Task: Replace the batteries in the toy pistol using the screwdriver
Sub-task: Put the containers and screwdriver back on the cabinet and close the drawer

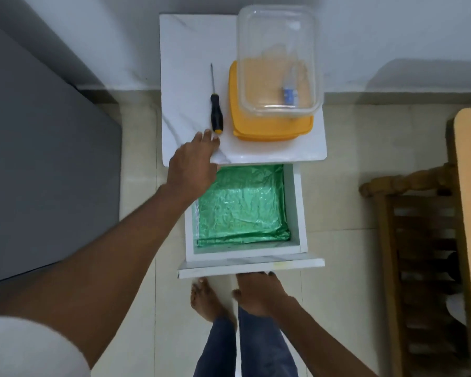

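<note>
Screwdriver [216,110] lies on cabinet top [185,50], long axis near–far: handle near, tip far. Left hand [193,161] rests flat at the top's near edge, fingers straight, fingertips just short of the handle butt, so it is the nearer hand. Right hand [259,291] at drawer front [250,266], fingers hidden underneath; grip cannot be told. Batteries [290,95], probably, in clear box [278,61], far right. Pistol not seen

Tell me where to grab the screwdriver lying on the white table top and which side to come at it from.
Grip the screwdriver by its thick black and yellow handle, not the thin shaft. It lies flat, handle end toward you, shaft pointing at the wall. Come from above with the left hand, whose fingers are already just short of the handle's end. The yellow lid lies close on the right, so the left flank probably offers more room.
</note>
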